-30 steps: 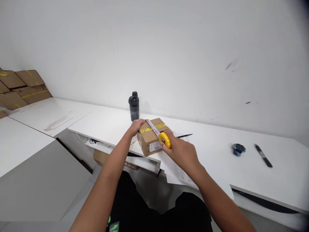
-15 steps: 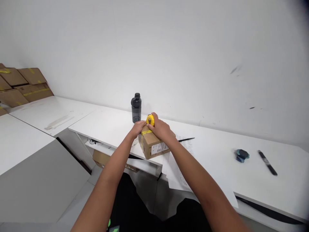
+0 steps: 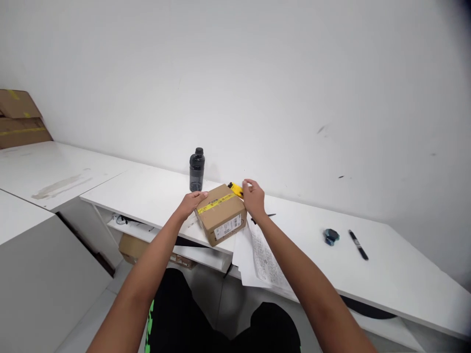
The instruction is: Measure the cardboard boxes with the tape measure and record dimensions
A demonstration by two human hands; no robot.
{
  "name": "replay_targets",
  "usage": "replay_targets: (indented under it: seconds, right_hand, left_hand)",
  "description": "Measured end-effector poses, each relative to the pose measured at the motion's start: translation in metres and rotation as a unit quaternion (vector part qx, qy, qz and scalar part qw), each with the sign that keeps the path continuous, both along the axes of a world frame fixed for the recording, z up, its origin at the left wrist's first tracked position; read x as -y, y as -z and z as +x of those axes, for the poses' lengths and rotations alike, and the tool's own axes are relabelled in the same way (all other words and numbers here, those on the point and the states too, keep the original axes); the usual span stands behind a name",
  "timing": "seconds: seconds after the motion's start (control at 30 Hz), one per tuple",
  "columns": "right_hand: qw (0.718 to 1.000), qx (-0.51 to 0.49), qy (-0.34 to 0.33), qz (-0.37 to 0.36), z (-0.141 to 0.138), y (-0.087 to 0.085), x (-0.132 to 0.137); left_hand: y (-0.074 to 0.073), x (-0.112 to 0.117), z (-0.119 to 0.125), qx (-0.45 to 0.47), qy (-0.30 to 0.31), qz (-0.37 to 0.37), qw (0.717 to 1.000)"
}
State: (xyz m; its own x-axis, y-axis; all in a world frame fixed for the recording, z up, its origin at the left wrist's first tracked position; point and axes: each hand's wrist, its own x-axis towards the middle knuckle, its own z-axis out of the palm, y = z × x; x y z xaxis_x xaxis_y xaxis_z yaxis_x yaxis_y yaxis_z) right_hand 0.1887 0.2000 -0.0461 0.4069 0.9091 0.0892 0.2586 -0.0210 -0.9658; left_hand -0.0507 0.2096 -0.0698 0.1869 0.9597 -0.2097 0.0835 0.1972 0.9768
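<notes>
A small cardboard box (image 3: 225, 210) with yellow tape across its top and a white label on its front side sits at the table's near edge. My left hand (image 3: 192, 202) grips its left back corner, thumb and fingers against the cardboard. In my right hand (image 3: 254, 196), fingers closed, is a yellow tape measure (image 3: 237, 189), held at the box's right back corner. The fingers partly cover the tape measure, and no drawn-out blade can be made out.
A dark bottle (image 3: 196, 170) stands behind the box. Printed papers (image 3: 265, 257) and a black pen (image 3: 271, 214) lie to the right. Farther right are a small blue-green object (image 3: 330, 237) and a black marker (image 3: 358, 244). Stacked cartons (image 3: 22, 131) stand far left.
My right hand has moved off the box top with the tape measure, to the right back corner. My left hand has slid to the left corner. The view has turned right.
</notes>
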Motion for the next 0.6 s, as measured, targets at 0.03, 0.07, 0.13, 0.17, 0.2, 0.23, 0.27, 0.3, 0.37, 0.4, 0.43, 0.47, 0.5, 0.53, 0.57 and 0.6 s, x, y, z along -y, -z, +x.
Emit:
replay_targets:
  seconds: [0.03, 0.07, 0.13, 0.17, 0.2, 0.23, 0.27, 0.3, 0.37, 0.4, 0.43, 0.47, 0.5, 0.53, 0.57, 0.6]
  right_hand:
    - [1.0, 0.007, -0.01, -0.002, 0.0, 0.002, 0.001]
    - [1.0, -0.001, -0.018, -0.01, 0.0, 0.003, 0.001]
    - [0.996, -0.058, -0.031, -0.053, -0.001, 0.006, 0.003]
    - [0.991, -0.1, -0.034, -0.078, -0.001, 0.007, 0.004]
    - [0.984, -0.143, -0.036, -0.101, -0.001, 0.007, 0.004]
    - [0.976, -0.182, -0.033, -0.119, 0.0, 0.006, 0.003]
    - [0.968, -0.213, -0.027, -0.129, 0.001, 0.005, 0.002]
    - [0.963, -0.234, -0.018, -0.132, 0.002, 0.003, 0.0]
    - [0.961, -0.246, 0.002, -0.127, 0.001, -0.003, -0.005]
    - [0.962, -0.245, 0.012, -0.122, 0.0, -0.007, -0.008]
    - [0.963, -0.244, 0.023, -0.114, -0.002, -0.01, -0.01]
    - [0.964, -0.244, 0.034, -0.104, -0.006, -0.014, -0.013]
    - [0.965, -0.242, 0.043, -0.09, -0.011, -0.018, -0.015]
    - [0.967, -0.238, 0.048, -0.073, -0.016, -0.021, -0.016]
    - [0.97, -0.232, 0.046, -0.056, -0.023, -0.024, -0.016]
    - [0.974, -0.222, 0.038, -0.038, -0.03, -0.026, -0.015]
  left_hand:
    - [0.0, 0.001, -0.002, -0.001, -0.004, 0.003, 1.0]
    - [-0.001, 0.002, -0.003, -0.002, -0.008, 0.005, 1.0]
    - [-0.001, 0.004, -0.004, -0.004, -0.014, 0.007, 1.0]
    - [-0.001, 0.005, -0.004, -0.001, -0.013, 0.005, 1.0]
    - [-0.001, 0.006, -0.005, 0.005, -0.011, 0.002, 1.0]
    - [-0.001, 0.006, -0.005, 0.013, -0.01, -0.001, 1.0]
    - [0.0, 0.007, -0.006, 0.023, -0.01, -0.005, 1.0]
    - [0.0, 0.007, -0.007, 0.032, -0.011, -0.007, 0.999]
    - [0.001, 0.008, -0.008, 0.046, -0.019, -0.007, 0.999]
    - [0.001, 0.009, -0.009, 0.05, -0.024, -0.006, 0.998]
    - [0.002, 0.01, -0.01, 0.053, -0.028, -0.007, 0.998]
    - [0.002, 0.011, -0.011, 0.06, -0.03, -0.007, 0.998]
    - [0.002, 0.013, -0.013, 0.072, -0.03, -0.007, 0.997]
    - [0.003, 0.017, -0.016, 0.09, -0.029, -0.007, 0.996]
    - [0.004, 0.021, -0.021, 0.111, -0.027, -0.006, 0.993]
    - [0.005, 0.025, -0.026, 0.131, -0.028, -0.006, 0.991]
